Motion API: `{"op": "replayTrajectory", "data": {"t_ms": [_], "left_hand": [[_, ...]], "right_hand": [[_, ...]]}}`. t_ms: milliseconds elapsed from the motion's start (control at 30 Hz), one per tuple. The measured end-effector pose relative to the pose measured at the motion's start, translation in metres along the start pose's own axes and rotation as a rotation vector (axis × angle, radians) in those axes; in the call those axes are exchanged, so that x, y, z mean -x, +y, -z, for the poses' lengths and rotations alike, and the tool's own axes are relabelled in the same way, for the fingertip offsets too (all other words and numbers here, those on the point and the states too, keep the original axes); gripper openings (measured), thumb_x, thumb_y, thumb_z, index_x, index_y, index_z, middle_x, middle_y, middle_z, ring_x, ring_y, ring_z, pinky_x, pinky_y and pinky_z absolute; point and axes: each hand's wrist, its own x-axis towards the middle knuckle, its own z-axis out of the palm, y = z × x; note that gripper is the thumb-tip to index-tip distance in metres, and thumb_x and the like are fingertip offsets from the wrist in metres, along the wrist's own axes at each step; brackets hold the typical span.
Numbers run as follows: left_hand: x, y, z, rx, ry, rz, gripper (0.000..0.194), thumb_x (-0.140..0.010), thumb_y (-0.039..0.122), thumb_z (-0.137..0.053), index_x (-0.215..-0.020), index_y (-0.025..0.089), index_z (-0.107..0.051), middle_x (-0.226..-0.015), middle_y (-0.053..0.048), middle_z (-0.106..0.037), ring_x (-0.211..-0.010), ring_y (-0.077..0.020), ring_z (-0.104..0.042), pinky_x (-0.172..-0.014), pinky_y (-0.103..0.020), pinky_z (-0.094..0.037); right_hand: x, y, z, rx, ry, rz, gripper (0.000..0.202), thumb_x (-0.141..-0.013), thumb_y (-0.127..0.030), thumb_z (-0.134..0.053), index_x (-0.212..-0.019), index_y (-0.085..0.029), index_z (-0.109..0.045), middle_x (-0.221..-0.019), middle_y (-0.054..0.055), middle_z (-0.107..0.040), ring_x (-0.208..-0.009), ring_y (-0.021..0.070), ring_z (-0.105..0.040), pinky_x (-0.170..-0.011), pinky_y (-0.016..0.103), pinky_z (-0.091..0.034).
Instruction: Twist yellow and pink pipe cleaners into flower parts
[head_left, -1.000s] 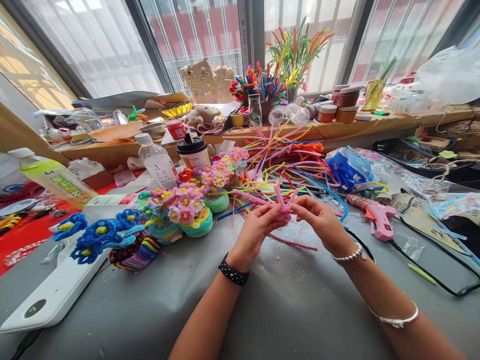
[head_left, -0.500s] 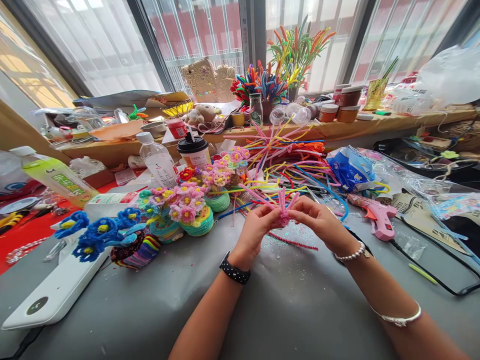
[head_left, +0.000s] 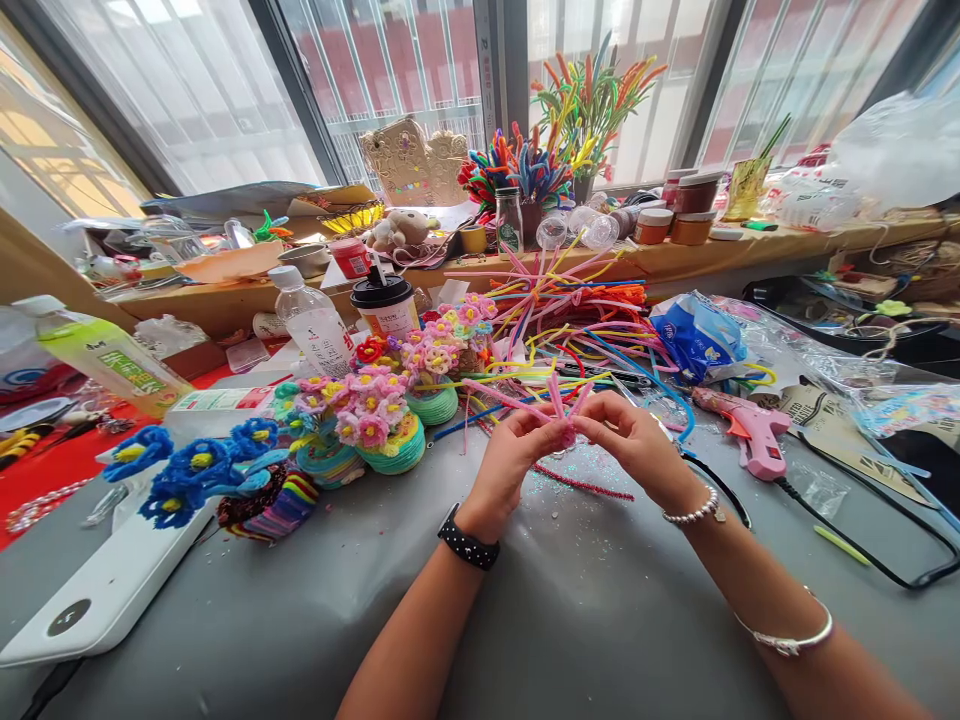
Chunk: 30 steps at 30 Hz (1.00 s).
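Pink pipe cleaners [head_left: 556, 398] are bunched between my two hands, their ends sticking up and out to the left. My left hand [head_left: 517, 455] pinches the bunch from the left, thumb and fingertips together. From the right, my right hand [head_left: 631, 440] pinches the same bunch close to the left fingertips. The twisted base is partly hidden by the fingers. Below them a red tinsel stem [head_left: 589, 487] lies on the grey table [head_left: 570, 620] among scattered glitter. Behind the hands is a heap of loose coloured pipe cleaners [head_left: 570, 305].
Pink pipe-cleaner flowers [head_left: 373, 405] and blue flowers [head_left: 201, 462] stand at the left, near a white power bank [head_left: 97, 600], a clear bottle [head_left: 311, 320] and a lidded cup [head_left: 385, 305]. On the right lie a pink glue gun [head_left: 757, 432] with its cord and a blue packet [head_left: 697, 335].
The pink bunch has tilted slightly, with one stem now reaching further left. Both hands keep their pinch and have barely moved. The whole view has shifted a little.
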Motion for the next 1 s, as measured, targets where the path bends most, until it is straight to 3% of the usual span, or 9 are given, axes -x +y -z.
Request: {"op": "replayTrajectory", "data": {"t_ms": [133, 267, 433, 733, 1000], "left_hand": [[-0.003, -0.001, 0.002, 0.025, 0.032, 0.002, 0.029, -0.060, 0.021, -0.069, -0.085, 0.011, -0.059, -0.076, -0.003, -0.064, -0.066, -0.0092, -0.058, -0.070, -0.024, -0.044], [-0.002, 0.001, 0.002, 0.068, 0.040, 0.008, 0.030, -0.058, 0.020, -0.070, -0.085, 0.012, -0.057, -0.074, -0.003, -0.066, -0.064, -0.0096, -0.059, -0.069, -0.024, -0.045], [0.000, 0.003, 0.000, 0.080, 0.032, -0.005, 0.027, -0.059, 0.021, -0.069, -0.080, 0.013, -0.054, -0.068, 0.000, -0.064, -0.061, -0.0080, -0.059, -0.066, -0.022, -0.045], [0.000, 0.001, 0.000, 0.077, 0.008, -0.043, 0.024, -0.061, 0.019, -0.067, -0.074, 0.014, -0.047, -0.061, 0.003, -0.061, -0.060, -0.0072, -0.058, -0.065, -0.021, -0.045], [-0.001, -0.001, 0.000, 0.073, 0.048, -0.102, 0.030, -0.060, 0.019, -0.068, -0.077, 0.016, -0.043, -0.063, 0.003, -0.061, -0.060, -0.0087, -0.058, -0.066, -0.024, -0.045]], "right_hand": [[0.001, -0.001, -0.002, 0.117, 0.085, 0.126, 0.021, -0.077, -0.038, -0.049, -0.070, -0.020, -0.055, -0.079, 0.004, -0.052, -0.075, 0.0156, -0.051, -0.060, 0.027, -0.045], [0.002, 0.004, -0.001, 0.460, 0.217, 0.356, 0.013, -0.080, -0.028, -0.045, -0.078, -0.021, -0.056, -0.079, 0.005, -0.055, -0.073, 0.0172, -0.052, -0.065, 0.031, -0.044], [0.004, 0.011, -0.002, 0.747, 0.227, 0.608, 0.019, -0.081, -0.018, -0.044, -0.096, -0.024, -0.054, -0.087, 0.006, -0.057, -0.083, 0.0187, -0.053, -0.074, 0.032, -0.043], [0.008, 0.007, -0.002, 0.887, 0.251, 0.703, 0.019, -0.081, -0.016, -0.045, -0.093, -0.023, -0.058, -0.081, 0.005, -0.058, -0.071, 0.0150, -0.052, -0.067, 0.027, -0.042], [0.007, 0.008, -0.003, 0.914, 0.275, 0.715, 0.015, -0.080, -0.018, -0.046, -0.088, -0.024, -0.058, -0.082, 0.005, -0.058, -0.072, 0.0152, -0.052, -0.068, 0.027, -0.042]]}}
